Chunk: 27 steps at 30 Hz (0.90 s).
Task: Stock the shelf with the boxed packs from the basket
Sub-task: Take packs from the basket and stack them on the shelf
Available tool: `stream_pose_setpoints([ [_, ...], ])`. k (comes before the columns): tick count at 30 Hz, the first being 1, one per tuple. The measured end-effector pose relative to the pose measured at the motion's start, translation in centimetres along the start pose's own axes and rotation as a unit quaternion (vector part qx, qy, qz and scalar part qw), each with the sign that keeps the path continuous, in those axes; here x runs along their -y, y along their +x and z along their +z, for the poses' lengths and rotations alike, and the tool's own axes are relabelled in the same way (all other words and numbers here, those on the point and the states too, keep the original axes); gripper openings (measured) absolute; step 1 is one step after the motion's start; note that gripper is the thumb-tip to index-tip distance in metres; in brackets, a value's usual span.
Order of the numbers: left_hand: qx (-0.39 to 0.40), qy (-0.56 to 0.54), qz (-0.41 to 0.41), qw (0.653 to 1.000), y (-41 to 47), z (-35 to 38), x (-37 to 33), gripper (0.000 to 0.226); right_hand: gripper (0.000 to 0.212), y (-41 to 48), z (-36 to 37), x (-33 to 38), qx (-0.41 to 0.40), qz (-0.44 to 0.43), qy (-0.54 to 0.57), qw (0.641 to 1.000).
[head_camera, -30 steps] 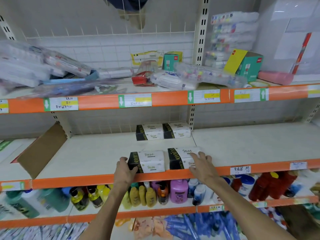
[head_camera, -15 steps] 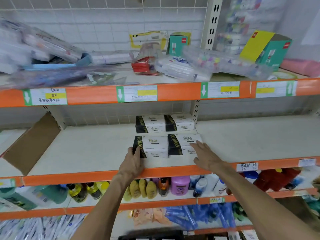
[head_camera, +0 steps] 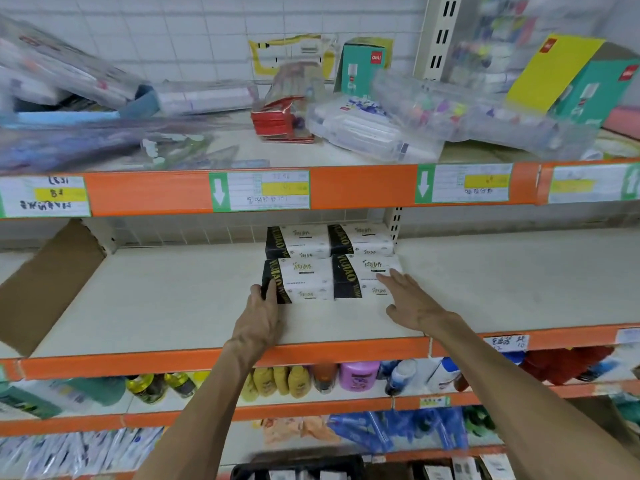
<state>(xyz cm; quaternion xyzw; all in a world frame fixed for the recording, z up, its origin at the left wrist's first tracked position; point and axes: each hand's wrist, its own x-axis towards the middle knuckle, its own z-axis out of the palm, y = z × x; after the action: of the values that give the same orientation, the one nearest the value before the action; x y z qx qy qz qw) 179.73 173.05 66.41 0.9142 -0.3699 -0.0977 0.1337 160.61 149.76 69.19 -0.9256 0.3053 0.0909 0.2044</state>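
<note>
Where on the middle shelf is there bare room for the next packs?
Bare board lies left of the packs, up to the cardboard flap, and right of the right hand. A front strip is also free. The top shelf is crowded.

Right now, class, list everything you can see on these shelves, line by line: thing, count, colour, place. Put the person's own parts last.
Packs: four, white with black ends, middle shelf, two rows of two.
Cardboard flap: one, brown, left of middle shelf.
Shelf edges: orange, with white price tags.
Teal boxes: two, top shelf, the right one with a yellow flap.
Red packet: one, top shelf centre.
Clear cases: several, top shelf; count blurred.
Bottles: several, yellow, purple and white, shelf below.
Basket: one, dark, bottom edge, partly cut off.
Left hand: on the front left pack's end.
Right hand: flat, open, on the front right pack.
</note>
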Motion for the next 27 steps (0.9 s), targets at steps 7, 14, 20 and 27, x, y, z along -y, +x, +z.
stream_pose_setpoints([
  [7,0.01,0.01,-0.031,0.999,0.8,-0.6,-0.9,0.078,0.076,1.1,-0.5,-0.3,0.002,-0.02,-0.002,1.0],
  [14,0.024,0.016,-0.016,0.999,2.2,-0.8,-0.2,0.082,0.075,2.8,-0.9,-0.5,0.02,-0.023,-0.015,0.999],
  [20,0.032,0.009,-0.017,0.999,2.3,-0.9,-0.3,0.087,0.074,2.2,-0.4,-0.2,-0.01,-0.014,-0.025,1.0],
  [27,0.051,-0.041,-0.016,0.998,1.3,-1.5,0.2,0.096,0.073,0.4,-0.5,-0.2,-0.085,-0.018,0.011,0.996],
])
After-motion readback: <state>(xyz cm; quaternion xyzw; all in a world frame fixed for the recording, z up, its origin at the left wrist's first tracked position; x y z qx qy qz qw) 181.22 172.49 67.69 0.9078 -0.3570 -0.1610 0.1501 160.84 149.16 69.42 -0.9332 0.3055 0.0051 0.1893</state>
